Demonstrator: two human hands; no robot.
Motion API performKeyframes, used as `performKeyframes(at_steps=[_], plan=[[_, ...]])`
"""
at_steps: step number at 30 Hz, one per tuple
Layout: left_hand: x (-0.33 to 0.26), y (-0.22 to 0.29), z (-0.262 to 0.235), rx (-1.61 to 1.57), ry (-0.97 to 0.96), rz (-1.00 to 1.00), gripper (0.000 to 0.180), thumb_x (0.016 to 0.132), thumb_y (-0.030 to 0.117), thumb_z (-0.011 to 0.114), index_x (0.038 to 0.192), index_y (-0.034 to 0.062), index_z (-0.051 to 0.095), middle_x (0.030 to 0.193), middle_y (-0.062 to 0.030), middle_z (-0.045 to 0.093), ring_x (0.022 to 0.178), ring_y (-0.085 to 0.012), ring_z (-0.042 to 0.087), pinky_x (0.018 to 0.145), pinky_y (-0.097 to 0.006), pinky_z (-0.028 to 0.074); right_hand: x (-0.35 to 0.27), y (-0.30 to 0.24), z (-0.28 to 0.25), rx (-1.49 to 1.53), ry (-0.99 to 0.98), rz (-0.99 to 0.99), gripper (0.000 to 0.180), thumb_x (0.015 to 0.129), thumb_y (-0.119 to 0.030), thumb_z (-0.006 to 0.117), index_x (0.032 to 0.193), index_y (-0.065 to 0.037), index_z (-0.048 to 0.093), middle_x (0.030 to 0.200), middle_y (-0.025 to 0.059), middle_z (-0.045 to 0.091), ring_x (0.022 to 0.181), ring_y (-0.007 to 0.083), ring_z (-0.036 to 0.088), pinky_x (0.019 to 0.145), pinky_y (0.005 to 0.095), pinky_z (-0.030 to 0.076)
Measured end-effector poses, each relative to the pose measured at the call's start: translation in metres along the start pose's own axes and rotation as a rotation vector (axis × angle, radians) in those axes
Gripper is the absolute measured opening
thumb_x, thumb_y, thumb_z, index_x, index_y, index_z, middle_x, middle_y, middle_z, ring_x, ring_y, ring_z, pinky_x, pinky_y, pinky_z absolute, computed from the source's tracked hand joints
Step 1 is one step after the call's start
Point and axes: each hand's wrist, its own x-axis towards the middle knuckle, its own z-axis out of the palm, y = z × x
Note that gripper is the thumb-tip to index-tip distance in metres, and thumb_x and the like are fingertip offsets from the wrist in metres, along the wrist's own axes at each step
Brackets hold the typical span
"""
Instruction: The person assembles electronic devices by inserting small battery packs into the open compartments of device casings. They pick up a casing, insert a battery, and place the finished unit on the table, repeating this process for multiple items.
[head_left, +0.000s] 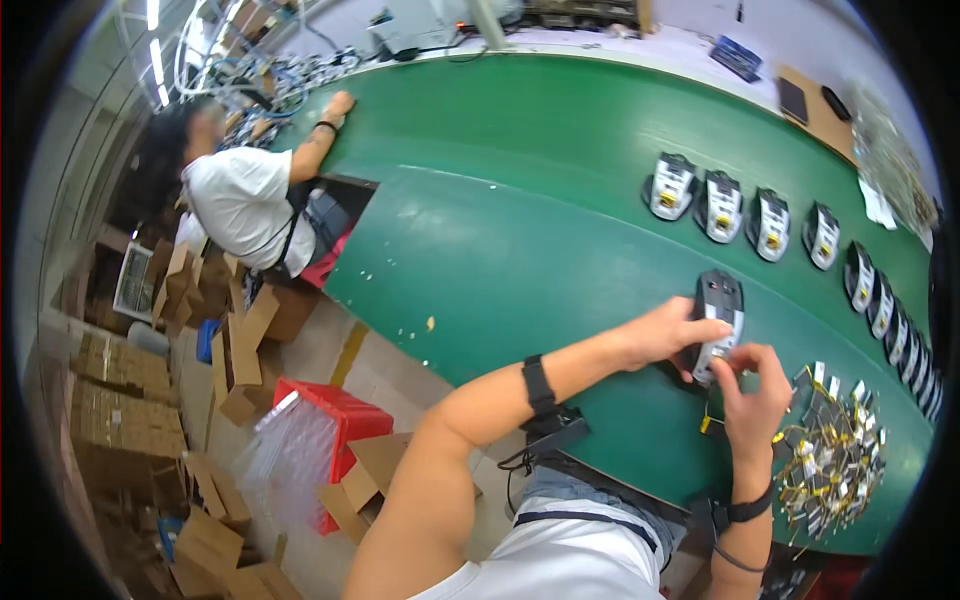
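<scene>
My left hand (672, 337) grips a black and silver computer mouse (721, 293) just above the green table, its thumb lying across the middle. At the mouse's near end, my right hand (752, 385) is closed with fingertips pinched on a small wired part; the fingers hide most of it. Below these fingertips a thin dark lead with a yellow end (708, 425) hangs down. A heap of small wired parts (830, 455), silver with yellow and black leads, lies to the right of my right hand.
Several similar mice (770, 225) stand in a curved row along the table's far and right side. A clear plastic bag (893, 160) lies at the far right. To the left, another person (240, 200) sits at the table, near a red crate (365, 411) and open cardboard boxes (240, 365).
</scene>
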Motion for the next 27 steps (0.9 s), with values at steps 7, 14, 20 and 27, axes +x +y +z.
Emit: performKeyframes(at_steps=[7, 14, 20, 27], plan=[[0.001, -0.005, 0.006, 0.059, 0.088, 0.149, 0.042, 0.09, 0.038, 0.065, 0.109, 0.0016, 0.057, 0.088, -0.0058, 0.062, 0.069, -0.0125, 0.062, 0.051, -0.026, 0.052, 0.006, -0.003, -0.005, -0.024, -0.111, -0.056, 0.019, 0.073, 0.005, 0.073, 0.082, 0.0, 0.057, 0.078, 0.0114, 0.06, 0.068, 0.0256, 0.06, 0.063, 0.0334, 0.048], [0.001, -0.002, 0.001, -0.059, 0.16, 0.076, 0.044, 0.091, 0.045, 0.06, 0.111, 0.005, 0.059, 0.091, -0.0052, 0.066, 0.071, -0.0133, 0.065, 0.051, -0.027, 0.053, 0.007, -0.006, -0.006, -0.055, -0.136, -0.083, 0.022, 0.072, 0.007, 0.071, 0.092, 0.001, 0.064, 0.091, 0.014, 0.064, 0.079, 0.0289, 0.064, 0.071, 0.0365, 0.051], [0.0, -0.006, 0.003, -0.149, 0.092, 0.029, 0.047, 0.089, 0.05, 0.061, 0.107, 0.007, 0.061, 0.088, -0.0047, 0.066, 0.071, -0.0135, 0.065, 0.053, -0.028, 0.053, 0.003, -0.011, -0.006, -0.064, -0.077, -0.199, 0.019, 0.071, 0.006, 0.073, 0.088, -0.001, 0.067, 0.088, 0.0114, 0.061, 0.079, 0.0258, 0.062, 0.069, 0.0335, 0.05], [0.002, -0.007, 0.004, -0.218, 0.08, 0.009, 0.048, 0.09, 0.053, 0.059, 0.109, 0.0087, 0.06, 0.091, -0.0041, 0.066, 0.075, -0.0138, 0.064, 0.06, -0.03, 0.053, 0.001, -0.017, 0.004, -0.056, -0.013, -0.192, 0.021, 0.073, 0.004, 0.075, 0.092, -0.003, 0.069, 0.087, 0.0093, 0.058, 0.073, 0.0214, 0.059, 0.062, 0.0326, 0.047]])
